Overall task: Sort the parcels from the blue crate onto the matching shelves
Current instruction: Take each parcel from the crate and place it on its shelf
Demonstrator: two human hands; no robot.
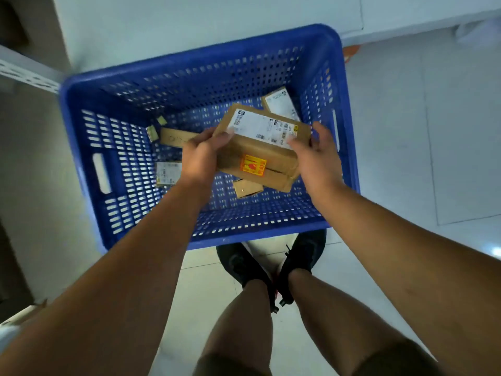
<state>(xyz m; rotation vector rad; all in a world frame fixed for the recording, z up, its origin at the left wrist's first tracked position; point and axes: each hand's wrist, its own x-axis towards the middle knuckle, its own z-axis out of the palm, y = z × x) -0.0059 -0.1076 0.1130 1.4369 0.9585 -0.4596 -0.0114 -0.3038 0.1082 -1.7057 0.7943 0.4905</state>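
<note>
A blue perforated crate [81,147] stands on the floor in front of my feet. Over its middle I hold a brown cardboard parcel [257,150] with a white shipping label on top and an orange-yellow sticker on its side. My left hand [202,156] grips the parcel's left end and my right hand [315,156] grips its right end. Inside the crate lie more small parcels: one with a white label at the back right [282,103], a flat brown one [173,138] at the left, a labelled one [168,173] and a small brown box [246,188] under the held parcel.
A white metal shelf rail [24,71] runs along the left edge. A white wall or cabinet [189,28] stands behind the crate. Pale floor tiles [420,145] extend to the right. My black shoes [271,264] sit just behind the crate's near rim.
</note>
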